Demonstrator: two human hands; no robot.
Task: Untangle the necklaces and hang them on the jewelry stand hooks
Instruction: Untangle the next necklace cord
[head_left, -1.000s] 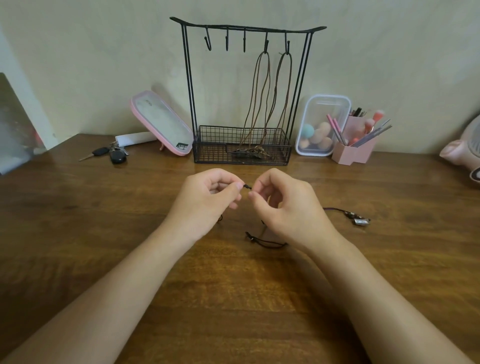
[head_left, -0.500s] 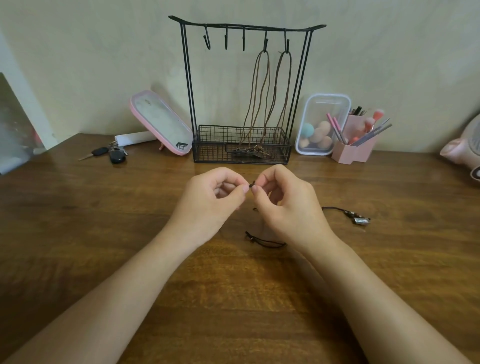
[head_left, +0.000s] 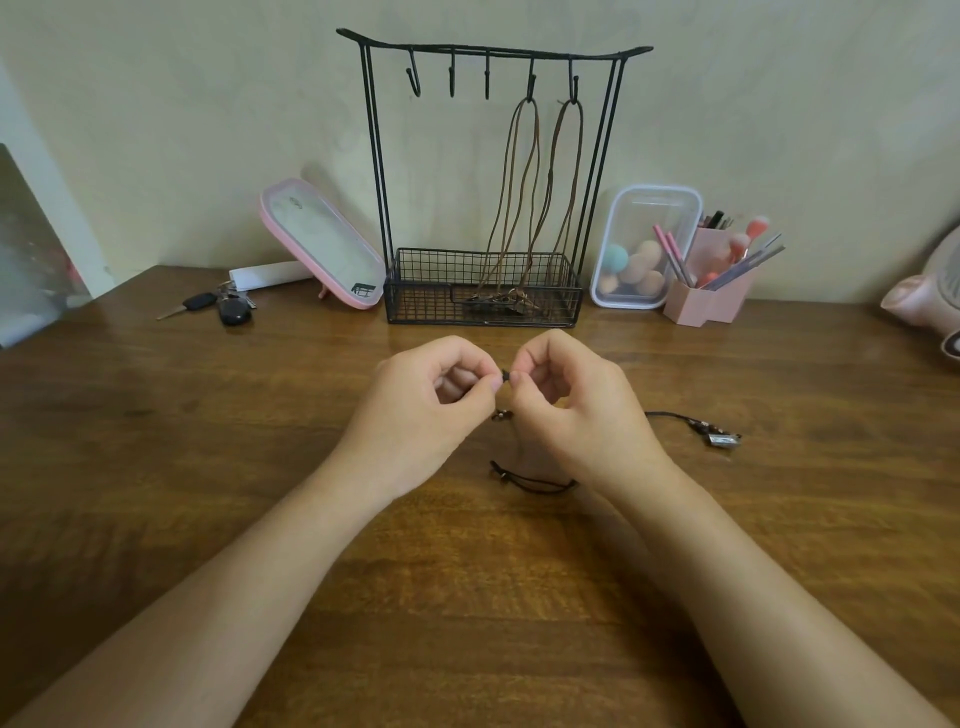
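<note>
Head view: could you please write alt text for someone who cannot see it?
The left hand and right hand pinch a black necklace above a table. Behind, a stand holds two brown necklaces on its right hooks; three hooks are bare.

Brown necklaces (head_left: 511, 299) hang on black stand (head_left: 498, 50); dark necklace (head_left: 535, 484) sprawls before it.

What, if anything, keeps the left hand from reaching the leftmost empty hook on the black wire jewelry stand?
Probably nothing, so yes. The left hand pinches the dark cord necklace, but only wooden tabletop lies between it and the black wire jewelry stand, whose leftmost hook hangs empty.
</note>
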